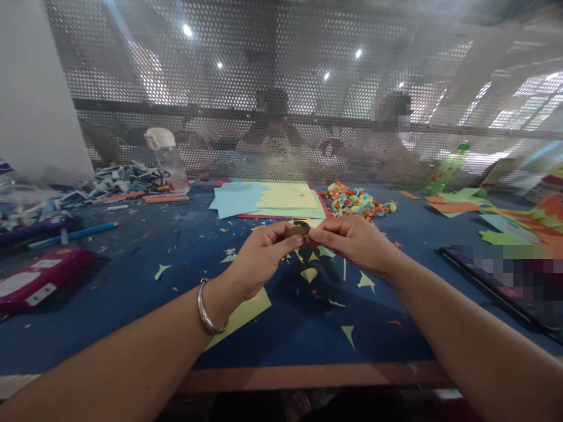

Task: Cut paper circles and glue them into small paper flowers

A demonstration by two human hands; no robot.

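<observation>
Bare left hand (255, 258) and bare right hand (358, 243): pinched fingertips hide whatever lies between them.
Pale yellow paper sheet (247, 314): partly covered by the left wrist.
Magenta plastic box (55, 276): cut by the left edge.
Flat black device (505, 287): screen pixelated, right end outside.
Figures (277, 138) behind the grey perforated metal screen (176, 70): blurred.

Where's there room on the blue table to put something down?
Mostly bare table: between the purple case and left forearm, and, smaller, between the right hand and black device. Crowded: scraps below the hands, small pieces at back left, coloured sheets far right.
</observation>
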